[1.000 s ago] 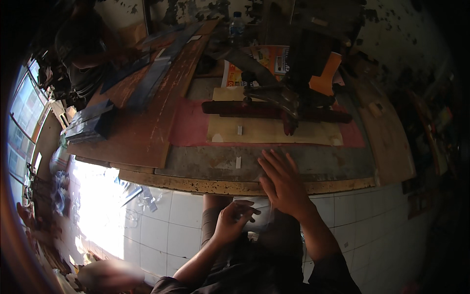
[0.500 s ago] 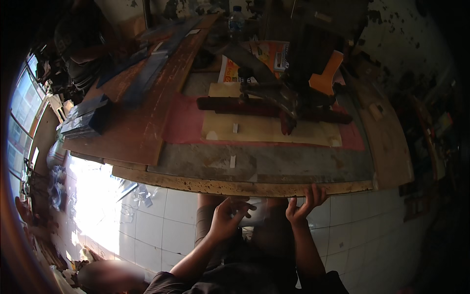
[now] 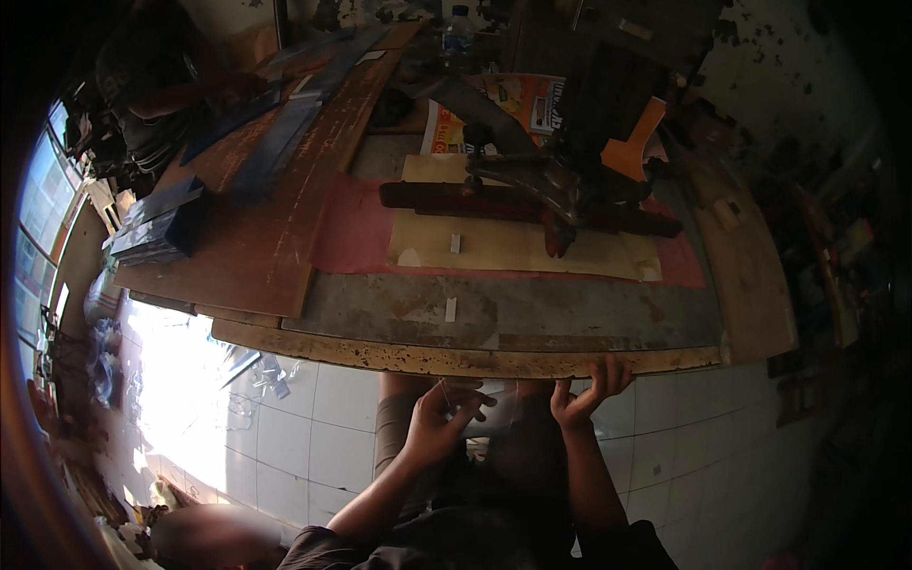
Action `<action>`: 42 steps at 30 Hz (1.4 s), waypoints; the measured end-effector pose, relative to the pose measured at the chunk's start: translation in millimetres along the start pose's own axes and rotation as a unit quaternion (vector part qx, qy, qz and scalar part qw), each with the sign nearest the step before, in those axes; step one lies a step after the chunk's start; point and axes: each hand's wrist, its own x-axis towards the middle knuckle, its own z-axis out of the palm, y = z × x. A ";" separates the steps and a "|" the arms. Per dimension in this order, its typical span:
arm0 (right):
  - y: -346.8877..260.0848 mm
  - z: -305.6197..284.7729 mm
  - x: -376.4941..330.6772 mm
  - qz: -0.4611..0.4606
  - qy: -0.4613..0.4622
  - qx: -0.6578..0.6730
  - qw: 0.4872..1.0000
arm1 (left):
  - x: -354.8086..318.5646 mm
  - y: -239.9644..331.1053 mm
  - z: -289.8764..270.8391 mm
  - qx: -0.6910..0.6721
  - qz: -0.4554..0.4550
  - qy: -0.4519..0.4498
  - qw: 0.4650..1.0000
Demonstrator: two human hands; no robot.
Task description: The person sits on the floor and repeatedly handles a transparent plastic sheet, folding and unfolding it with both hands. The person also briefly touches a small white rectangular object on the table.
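Note:
My left hand [image 3: 439,426] is below the front edge of the worktable, its fingers curled in toward the thumb. What it pinches, if anything, I cannot make out; a pale, see-through sheet [image 3: 497,418] shows beside the fingertips, above my lap. At the worn wooden front edge [image 3: 399,361] rests my right hand [image 3: 587,394], thumb and fingers apart, fingertips against the edge. Two small pale strips lie on the table: one strip [image 3: 451,309] on the grey surface, another strip [image 3: 455,244] on a yellowish sheet [image 3: 532,255]. Behind them stands a dark metal press-like device with a dark red bar [image 3: 418,198].
A person [image 3: 157,100] works at the far left beside a brown board [image 3: 256,256] holding dark blue strips [image 3: 285,142] and a stack of dark blue pieces [image 3: 161,228]. An orange piece [image 3: 635,142], a printed sheet [image 3: 446,128] and a water bottle [image 3: 459,33] are farther back.
The whole view has shifted slightly. My two hands keep nearly the same pose, the right one still at the table edge. The other person's arm at the far left has moved a little.

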 end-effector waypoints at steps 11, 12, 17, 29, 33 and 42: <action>-7.6 2.2 6.1 0.012 0.011 0.012 1.000 | -1.4 -1.2 -1.7 -0.001 0.011 -0.001 1.000; -7.5 1.4 6.3 0.012 0.009 0.013 1.000 | -1.1 -0.5 -1.7 -0.002 0.015 -0.003 1.000; -6.8 -0.6 5.1 0.010 0.000 0.007 1.000 | -1.1 1.9 -1.2 0.025 0.016 0.004 1.000; -4.6 -0.3 5.9 -0.008 -0.009 -0.016 1.000 | 0.7 -1.4 -0.4 0.014 0.012 0.006 1.000; -3.6 0.0 5.4 -0.011 -0.007 -0.018 1.000 | 1.5 -5.7 -1.0 -0.003 0.005 0.000 1.000; -5.6 -2.4 6.9 -0.011 -0.011 -0.014 1.000 | -0.3 -4.5 -1.0 -0.004 0.017 -0.001 1.000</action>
